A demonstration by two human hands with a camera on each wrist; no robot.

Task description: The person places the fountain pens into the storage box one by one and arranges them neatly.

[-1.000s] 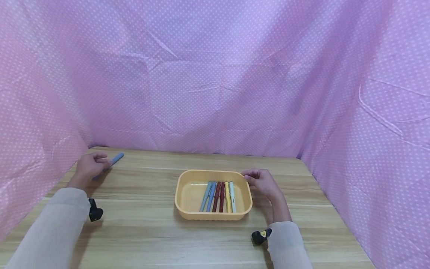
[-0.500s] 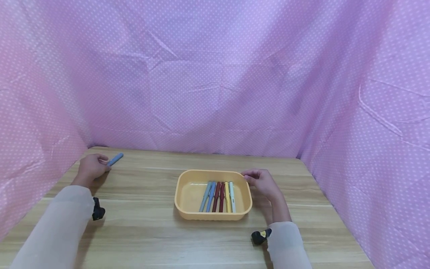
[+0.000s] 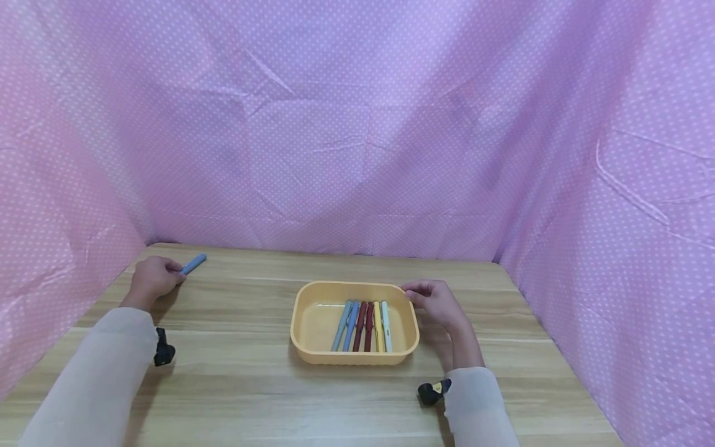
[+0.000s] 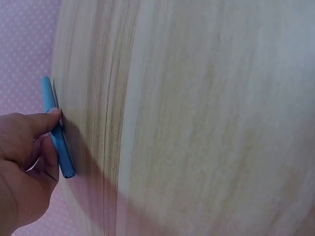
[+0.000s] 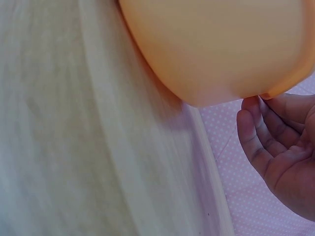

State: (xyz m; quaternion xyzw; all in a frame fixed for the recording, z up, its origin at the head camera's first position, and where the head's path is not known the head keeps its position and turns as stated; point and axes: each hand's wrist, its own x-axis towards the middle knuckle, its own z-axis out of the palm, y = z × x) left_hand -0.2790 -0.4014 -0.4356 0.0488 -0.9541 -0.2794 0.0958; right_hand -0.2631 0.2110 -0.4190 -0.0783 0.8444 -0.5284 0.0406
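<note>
At the far left of the table, my left hand [image 3: 155, 277] pinches a blue pen [image 3: 193, 264] between thumb and fingers. Both ends of the pen [image 4: 65, 155] stick out past the fingertips in the left wrist view. My right hand [image 3: 438, 304] pinches the back right corner of a yellow plastic tray [image 3: 346, 359], thumb and fingers at its rim. Inside the tray, several pens lie side by side: a grey-green one [image 3: 341, 326], a blue one [image 3: 350, 326], two dark red ones, a yellow pen [image 3: 379, 326] and a pale mint pen [image 3: 386, 326].
The tray stands on a light wood-grain table [image 3: 234, 385]. Pink polka-dot cloth [image 3: 357, 155] hangs behind the table and along both sides. A black wrist camera [image 3: 164, 351] sits at the left cuff, another camera [image 3: 432, 393] at the right.
My left hand has shifted slightly right on the blue pen, and the pen's near end, earlier showing below the hand, is now hidden behind it. The right hand and tray stay put.
</note>
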